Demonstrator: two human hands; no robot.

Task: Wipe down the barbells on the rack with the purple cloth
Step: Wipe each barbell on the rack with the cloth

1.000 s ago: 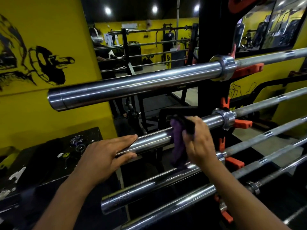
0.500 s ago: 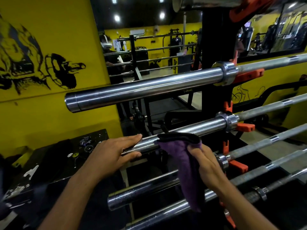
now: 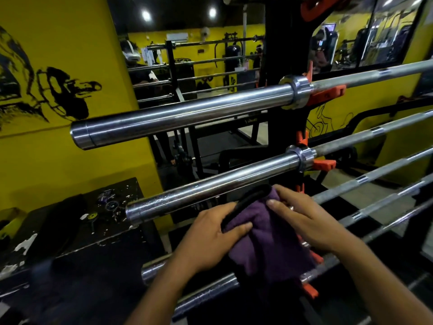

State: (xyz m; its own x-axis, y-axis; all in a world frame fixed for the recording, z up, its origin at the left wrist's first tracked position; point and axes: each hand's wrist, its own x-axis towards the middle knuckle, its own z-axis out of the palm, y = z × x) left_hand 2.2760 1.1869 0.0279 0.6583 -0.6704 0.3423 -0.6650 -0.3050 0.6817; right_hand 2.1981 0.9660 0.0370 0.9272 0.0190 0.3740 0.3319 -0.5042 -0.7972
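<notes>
I log a dark paint-flecked bench (image 3: pixel 70 231) at far left, under the yellow wall (image 3: pixel 58 160). Left hand (image 3: pixel 206 240): grip closed on the purple cloth (image 3: pixel 269 249), thumb pressed on top, fingers at its black edge. Cloth bunched between both hands, just below the second barbell (image 3: pixel 210 191), in front of the lower bars. Right hand (image 3: pixel 309 221): fingers curled onto the cloth's right side. Orange rack hooks (image 3: pixel 325 164) at right

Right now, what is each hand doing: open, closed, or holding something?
Left hand: holding the purple cloth, thumb pinching its edge.
Right hand: holding the same cloth from the other side.
</notes>
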